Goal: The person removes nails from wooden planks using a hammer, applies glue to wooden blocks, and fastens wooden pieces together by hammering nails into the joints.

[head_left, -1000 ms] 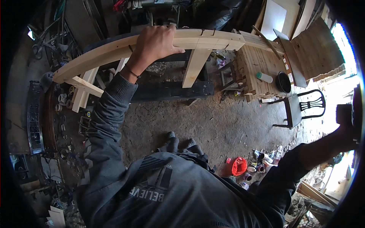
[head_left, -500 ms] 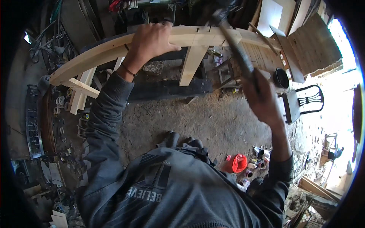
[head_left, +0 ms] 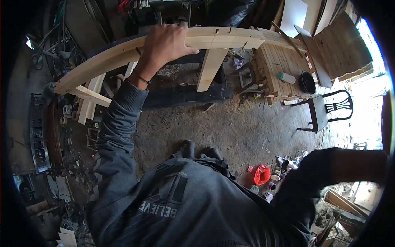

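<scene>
Wooden beam point(head_left: 201, 38) — under left hand point(head_left: 166, 43), well apart from right forearm point(head_left: 358, 166)

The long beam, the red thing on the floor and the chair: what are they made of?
Long beam: wood, it seems, left bare; pale yellow, no paint showing.
Red thing: probably thin plastic; bright, with a crumpled look.
Chair: dark finish; its thin curved back could be metal or wood, I can't tell.
</scene>
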Demonstrator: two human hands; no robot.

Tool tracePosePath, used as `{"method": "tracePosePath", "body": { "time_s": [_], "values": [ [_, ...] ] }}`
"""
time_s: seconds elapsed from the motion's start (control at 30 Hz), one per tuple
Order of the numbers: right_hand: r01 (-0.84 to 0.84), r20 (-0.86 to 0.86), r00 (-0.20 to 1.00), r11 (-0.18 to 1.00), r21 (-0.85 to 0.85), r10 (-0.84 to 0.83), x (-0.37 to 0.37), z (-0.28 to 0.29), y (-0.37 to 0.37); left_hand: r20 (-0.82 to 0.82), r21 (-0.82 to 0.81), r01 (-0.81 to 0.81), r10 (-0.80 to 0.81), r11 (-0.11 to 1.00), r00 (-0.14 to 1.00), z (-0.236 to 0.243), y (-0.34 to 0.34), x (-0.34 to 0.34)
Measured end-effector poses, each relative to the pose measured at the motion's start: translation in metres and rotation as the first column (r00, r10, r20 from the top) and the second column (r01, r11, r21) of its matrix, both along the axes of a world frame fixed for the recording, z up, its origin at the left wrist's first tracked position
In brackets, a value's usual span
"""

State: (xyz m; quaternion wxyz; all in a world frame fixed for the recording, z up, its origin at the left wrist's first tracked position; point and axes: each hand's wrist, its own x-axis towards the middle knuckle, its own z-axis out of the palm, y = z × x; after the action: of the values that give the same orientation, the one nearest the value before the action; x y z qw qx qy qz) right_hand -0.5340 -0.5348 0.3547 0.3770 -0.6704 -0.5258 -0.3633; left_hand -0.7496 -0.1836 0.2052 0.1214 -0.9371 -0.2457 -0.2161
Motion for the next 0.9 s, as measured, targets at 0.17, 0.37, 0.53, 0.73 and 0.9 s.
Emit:
{"method": "tracePosePath", "body": {
  "time_s": [0.17, 0.37, 0.53, 0.73, 0.9],
  "values": [
    [-0.366, -0.560, 0.815, 0.618, -0.695, -0.147, -0.026, -0.129, 0.069, 0.007, 0.006, -0.006, 0.006, 1.000, 1.000, -0.008, 0.005, -0.015],
    [-0.249, -0.640, 0.766, 0.948, -0.201, 0.065, 0.015, -0.063, 0.024, -0.009, -0.007, -0.001, 0.001, 1.000, 1.000, -0.002, 0.005, -0.017],
    [-0.071, -0.639, 0.764, 0.996, 0.061, 0.094, 0.033, -0.036, -0.039, 0.014, -0.007, 0.065, -0.065, 0.998, 0.998, 0.001, 0.017, -0.034],
    [0.019, -0.825, 0.561, 0.998, -0.068, -0.067, 0.007, -0.141, -0.103, -0.123, 0.079, -0.074, 0.083, 0.994, 0.989, 0.002, 0.068, -0.153],
    [-0.013, -0.956, 0.286, 0.997, -0.077, -0.070, 0.011, -0.214, -0.134, -0.248, 0.017, -0.130, 0.130, 0.991, 0.960, 0.057, 0.061, -0.146]
  ]
}}
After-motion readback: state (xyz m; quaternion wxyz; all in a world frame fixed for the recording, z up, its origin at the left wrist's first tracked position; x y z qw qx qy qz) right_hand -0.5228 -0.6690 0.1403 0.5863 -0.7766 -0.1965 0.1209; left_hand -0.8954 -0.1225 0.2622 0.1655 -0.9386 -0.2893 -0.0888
